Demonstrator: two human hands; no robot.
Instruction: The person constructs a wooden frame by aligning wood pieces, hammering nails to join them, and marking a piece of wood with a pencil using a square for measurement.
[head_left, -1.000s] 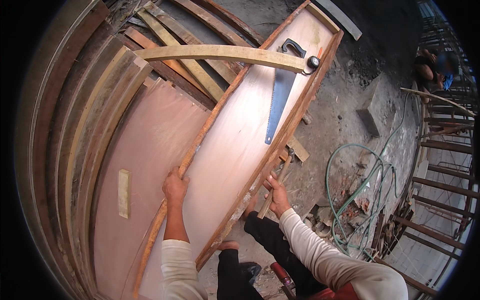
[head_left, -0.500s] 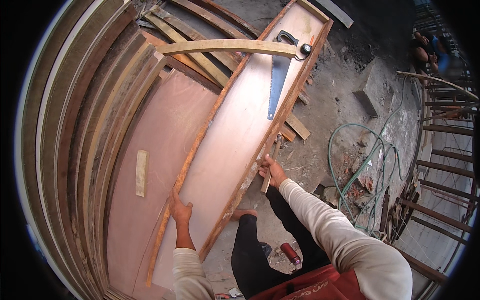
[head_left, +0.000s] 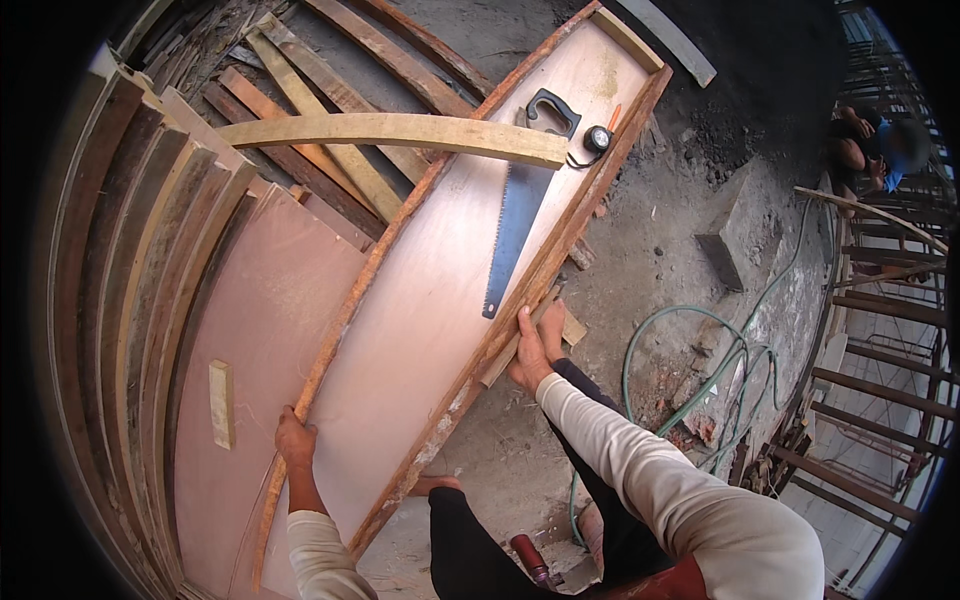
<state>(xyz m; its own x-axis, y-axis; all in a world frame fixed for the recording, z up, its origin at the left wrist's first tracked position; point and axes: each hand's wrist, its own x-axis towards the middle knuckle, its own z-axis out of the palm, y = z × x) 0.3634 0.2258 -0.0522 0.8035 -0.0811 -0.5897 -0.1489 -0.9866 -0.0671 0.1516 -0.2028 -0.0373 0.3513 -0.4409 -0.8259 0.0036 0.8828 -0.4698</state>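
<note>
At six o'clock, left hand point(head_left: 295, 440) and right hand point(head_left: 533, 348) clasp the framed plywood panel's point(head_left: 430, 310) opposite edge battens; handsaw point(head_left: 515, 225) lies at twelve.

I see open panel point(head_left: 420, 330) between its rails; the handsaw point(head_left: 512, 235) and plank point(head_left: 400, 132) block the far end.

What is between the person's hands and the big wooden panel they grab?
Nothing visible. The left hand grips the long framed panel at its left rail, and the right hand rests on its right rail. The saw lies farther up.
</note>
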